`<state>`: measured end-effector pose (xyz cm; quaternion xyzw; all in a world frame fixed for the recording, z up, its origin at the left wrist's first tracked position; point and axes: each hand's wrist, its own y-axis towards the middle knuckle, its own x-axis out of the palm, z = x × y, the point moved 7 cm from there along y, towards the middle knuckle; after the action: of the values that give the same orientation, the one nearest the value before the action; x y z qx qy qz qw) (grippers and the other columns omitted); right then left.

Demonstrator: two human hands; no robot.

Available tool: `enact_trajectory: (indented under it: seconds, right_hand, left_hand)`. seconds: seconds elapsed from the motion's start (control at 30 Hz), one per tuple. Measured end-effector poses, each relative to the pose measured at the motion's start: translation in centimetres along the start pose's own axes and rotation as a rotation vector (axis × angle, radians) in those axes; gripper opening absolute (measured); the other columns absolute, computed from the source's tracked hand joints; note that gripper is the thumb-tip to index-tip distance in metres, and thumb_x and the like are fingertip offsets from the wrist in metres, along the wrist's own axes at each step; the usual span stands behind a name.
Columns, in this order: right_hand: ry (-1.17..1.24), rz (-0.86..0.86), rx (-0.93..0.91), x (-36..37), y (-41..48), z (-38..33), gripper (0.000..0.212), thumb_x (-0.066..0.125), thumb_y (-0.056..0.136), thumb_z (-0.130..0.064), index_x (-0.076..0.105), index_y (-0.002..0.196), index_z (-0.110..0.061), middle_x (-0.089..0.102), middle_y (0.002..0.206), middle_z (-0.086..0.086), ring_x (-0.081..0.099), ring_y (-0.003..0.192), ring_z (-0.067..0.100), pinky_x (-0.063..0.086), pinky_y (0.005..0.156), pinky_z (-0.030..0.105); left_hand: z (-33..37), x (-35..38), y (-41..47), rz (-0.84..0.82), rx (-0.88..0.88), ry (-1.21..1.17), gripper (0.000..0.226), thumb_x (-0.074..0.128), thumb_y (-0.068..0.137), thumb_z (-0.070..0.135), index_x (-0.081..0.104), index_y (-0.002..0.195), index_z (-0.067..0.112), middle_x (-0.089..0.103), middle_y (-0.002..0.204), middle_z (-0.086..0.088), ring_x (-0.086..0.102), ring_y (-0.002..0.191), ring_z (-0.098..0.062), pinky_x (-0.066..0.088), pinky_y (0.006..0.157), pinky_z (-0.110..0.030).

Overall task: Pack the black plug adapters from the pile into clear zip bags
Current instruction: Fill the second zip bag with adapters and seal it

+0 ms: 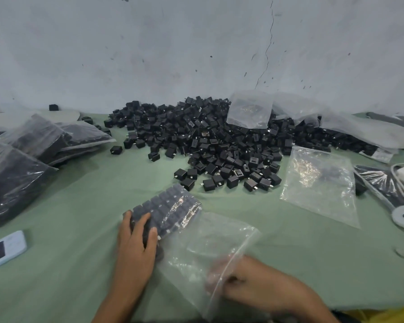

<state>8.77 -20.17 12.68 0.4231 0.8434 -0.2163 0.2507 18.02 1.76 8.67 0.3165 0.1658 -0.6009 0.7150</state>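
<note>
In the head view, the left hand (138, 234) lies on the near end of a tight block of black adapters (166, 208), its fingers (145, 220) spread across the top rows. Plastic glare covers the far part of the block, so we judge it partly inside the clear zip bag (208, 250), which trails toward us over the green surface (68, 206). The right hand (250, 283) is blurred behind the plastic; its fingers look curled and seem to pinch the bag near the zip edge. The loose pile (219, 141) sits beyond, against the wall, with filled bags (33, 145) at left and a flat empty bag (320, 183) at right.

We see two risks. The neat rows could buckle and scatter if the left hand pushes unevenly or the bag mouth catches a corner. The thin film could also slip from the pinch.

We read no brand or writing; the label on the white device (6, 249) is too small to make out.
</note>
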Motion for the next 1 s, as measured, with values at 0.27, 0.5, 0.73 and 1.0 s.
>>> enact_trajectory:
  seconds: [0.27, 0.5, 0.73, 1.0]
  right_hand:
    - [-0.129, 0.603, 0.257, -15.3, -0.6, 6.1, 0.024, 0.058, 0.098, -0.016, 0.073, 0.101, -0.034, 0.068, 0.101, -0.018, 0.063, 0.093, 0.0, 0.05, 0.083, 0.024]
    - [-0.533, 0.567, 0.525, -16.0, 6.9, 13.0, 0.042, 0.045, 0.102, -0.03, 0.046, 0.143, -0.023, 0.043, 0.141, 0.007, 0.04, 0.13, 0.031, 0.041, 0.105, 0.043]
    - [-0.439, 0.744, 0.504, -15.4, 4.3, 14.2, 0.022, 0.059, 0.094, -0.026, 0.041, 0.084, -0.019, 0.039, 0.103, -0.001, 0.051, 0.08, 0.022, 0.044, 0.07, 0.036]
    - [-0.561, 0.653, 0.493, -16.0, 5.0, 14.5, 0.042, 0.056, 0.095, -0.039, 0.042, 0.134, -0.036, 0.053, 0.124, 0.002, 0.057, 0.108, 0.029, 0.053, 0.081, 0.041]
  left_hand:
    - [-0.9, -0.2, 0.3, 0.07, -0.068, -0.017, 0.036, 0.066, 0.094, 0.029, 0.063, 0.13, 0.026, 0.03, 0.16, 0.002, 0.029, 0.146, -0.015, 0.021, 0.114, -0.029]
    - [-1.3, -0.3, 0.5, 0.105, -0.084, -0.026, 0.036, 0.073, 0.089, 0.02, 0.067, 0.125, 0.02, 0.037, 0.156, -0.003, 0.035, 0.142, -0.02, 0.024, 0.116, -0.033]
    - [-1.4, -1.5, 0.2, 0.245, -0.131, -0.117, 0.023, 0.067, 0.095, 0.023, 0.07, 0.117, 0.018, 0.051, 0.142, -0.005, 0.047, 0.132, -0.021, 0.034, 0.112, -0.037]
    - [4.9, -2.6, -4.7, 0.346, 0.192, -0.144, 0.032, 0.059, 0.085, 0.033, 0.075, 0.101, 0.01, 0.065, 0.106, -0.007, 0.06, 0.098, -0.021, 0.051, 0.084, -0.041]
